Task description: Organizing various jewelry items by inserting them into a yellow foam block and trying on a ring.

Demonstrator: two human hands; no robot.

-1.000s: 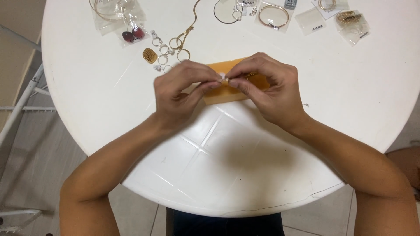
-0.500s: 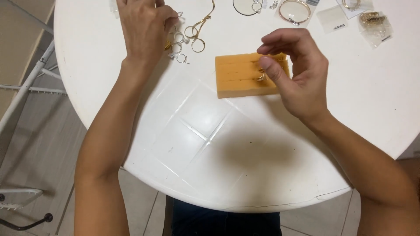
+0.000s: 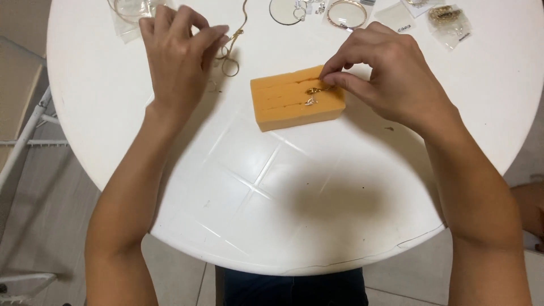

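Note:
An orange foam block with slits lies on the round white table. A gold ring and a small silver piece sit in its slits. My right hand pinches the gold ring with thumb and forefinger at the block's right end. My left hand rests palm down, fingers bent, over loose rings beside a gold chain, left of the block. Whatever lies under its fingers is hidden.
Along the far edge lie a thin hoop, a gold bangle and clear bags of jewellery, with another bag at the far left. A white metal frame stands on the tiled floor to the left.
Both hands were together on the foam block; my left hand has moved away to the loose rings on the left. My right hand has stayed at the block's ring.

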